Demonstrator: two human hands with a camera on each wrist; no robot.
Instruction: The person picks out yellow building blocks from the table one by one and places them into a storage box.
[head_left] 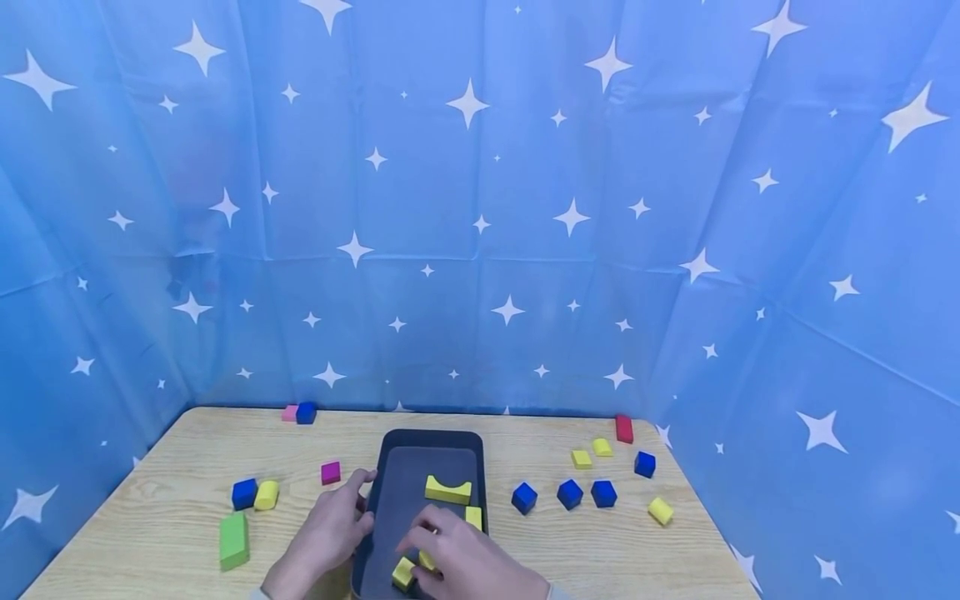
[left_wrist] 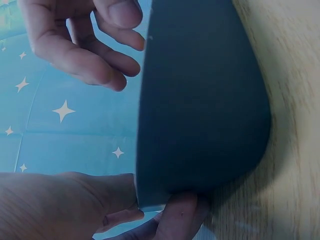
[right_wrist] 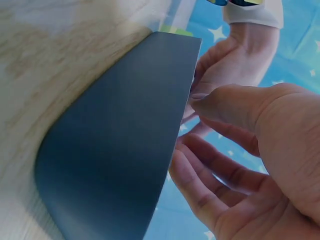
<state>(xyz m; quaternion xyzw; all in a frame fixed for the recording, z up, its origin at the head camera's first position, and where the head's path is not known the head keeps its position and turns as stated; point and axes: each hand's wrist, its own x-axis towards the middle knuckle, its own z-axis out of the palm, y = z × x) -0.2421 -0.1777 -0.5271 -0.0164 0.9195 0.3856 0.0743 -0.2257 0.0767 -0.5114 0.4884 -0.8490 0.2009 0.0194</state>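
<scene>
A dark tray (head_left: 431, 439) stands on the wooden table, its outer wall (left_wrist: 205, 100) filling much of both wrist views. My left hand (head_left: 330, 522) holds the tray's left rim, with a finger (left_wrist: 179, 215) against the outer wall. Inside the tray, a yellow arch-shaped block (head_left: 448, 493) lies near the middle and a yellow block (head_left: 473, 517) sits by the right wall. My right hand (head_left: 457, 554) hovers over the tray's near end, fingers loosely bent and apart from the thumb. Right beneath it are a yellow block (head_left: 402, 574) and another yellow block (head_left: 427, 561), partly hidden by the fingers.
Left of the tray lie a green block (head_left: 234, 541), a blue cube (head_left: 243, 494), a yellow cylinder (head_left: 266, 495) and a magenta block (head_left: 331, 473). To the right are several blue cubes (head_left: 570, 494), yellow pieces and a red block (head_left: 624, 429). A starry blue curtain (head_left: 465, 208) surrounds the table.
</scene>
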